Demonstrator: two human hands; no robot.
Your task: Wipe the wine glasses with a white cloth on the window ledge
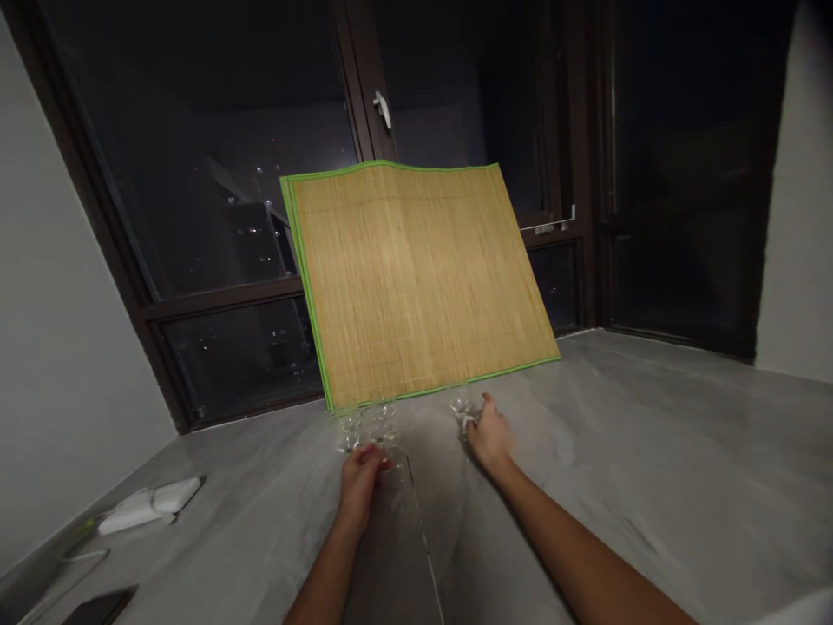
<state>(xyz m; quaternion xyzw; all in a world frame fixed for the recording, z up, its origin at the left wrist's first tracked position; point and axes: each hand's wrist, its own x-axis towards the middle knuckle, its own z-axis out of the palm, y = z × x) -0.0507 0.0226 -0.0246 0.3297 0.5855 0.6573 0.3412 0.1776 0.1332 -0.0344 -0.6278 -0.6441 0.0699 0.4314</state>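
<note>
Glasses [383,422], clear and hard to count, stand in a small cluster on the counter [651,469], toward its back edge and left of centre. Another glass [460,404] stands apart from them to the right, also near the back edge. The left hand [365,473] reaches in at the near side of the cluster, its fingers bent and close together; whether they pinch a glass or only lie beside one, I cannot tell. The right hand [489,432] is at the lone glass, on its right side, with one finger stretched out toward the back edge and the thumb side near the glass's lower part; whether it is pinched there is too blurred to tell.

Behind the glasses a straw-coloured mat [423,278] with green borders leans back toward the window [240,174], its lower border down by the counter's back edge, slanting up to the right. Several green layers show along its left side. A white handle [383,110] sits on the brown frame above the mat, and small lights show in the dark pane to the left.

Near the counter's left edge lies a white bundle [151,505] with a band around it. A pale cable [73,555] and a dark flat object [101,606] lie nearer the front left corner of the view.
</note>
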